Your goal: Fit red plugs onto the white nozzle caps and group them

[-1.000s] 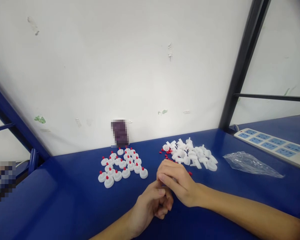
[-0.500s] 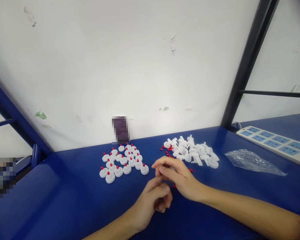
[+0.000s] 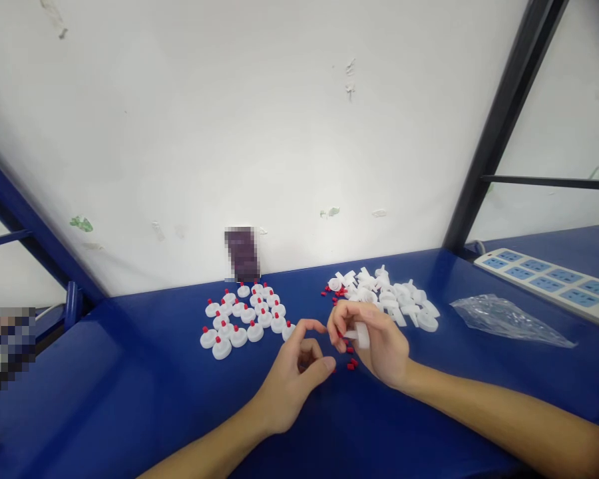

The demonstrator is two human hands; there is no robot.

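Note:
My right hand (image 3: 387, 342) holds a white nozzle cap (image 3: 363, 335) sideways, its narrow spout pointing left with a bit of red at the fingertips. My left hand (image 3: 287, 386) is just to the left, thumb and index finger apart, with nothing visible between them. Loose small red tips (image 3: 352, 364) lie on the blue table (image 3: 144, 392) between and under the hands. Beyond my left hand stand several white caps with red tips (image 3: 221, 348), spouts up. Behind my right hand is a heap of white nozzle caps (image 3: 409, 309) without tips, lying every way.
A clear plastic bag (image 3: 512, 321) lies flat on the right, in front of a white power strip (image 3: 554, 278) with blue sockets. A pixelated dark object (image 3: 243, 255) leans on the white wall (image 3: 289, 133). Metal posts (image 3: 499, 140) rise at either side.
The hands, touching before, have drawn apart. My left hand has moved left and its fingers have spread. My right hand has turned, so the nozzle cap in it now shows.

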